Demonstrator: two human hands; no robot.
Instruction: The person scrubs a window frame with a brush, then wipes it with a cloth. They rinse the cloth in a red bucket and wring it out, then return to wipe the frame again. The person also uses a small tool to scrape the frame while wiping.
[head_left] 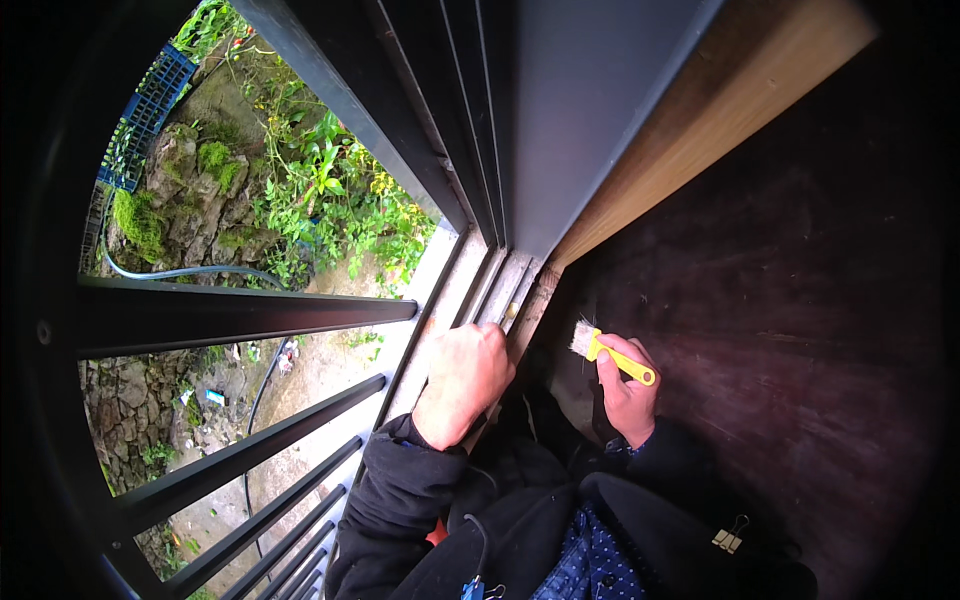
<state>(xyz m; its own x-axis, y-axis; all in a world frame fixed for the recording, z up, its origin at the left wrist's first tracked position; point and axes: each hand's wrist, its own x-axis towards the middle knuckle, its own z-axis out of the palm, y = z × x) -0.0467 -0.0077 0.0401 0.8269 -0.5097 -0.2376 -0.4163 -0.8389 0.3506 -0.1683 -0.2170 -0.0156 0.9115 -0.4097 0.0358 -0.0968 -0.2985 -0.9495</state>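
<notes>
My left hand (465,378) rests curled on the pale window sill track (488,285), fingers folded down over its inner edge. My right hand (628,388) grips a small brush (610,355) with a yellow handle and pale bristles. The bristles point up and left, close to the dark wall just inside the sill. Both arms wear dark sleeves.
A dark sliding window frame (500,130) runs up from the sill. Black metal bars (250,315) guard the opening on the left. Beyond them lie mossy rocks, green plants (320,190), a hose and a blue crate (150,110). A wooden jamb (700,130) and dark wall (800,300) stand at right.
</notes>
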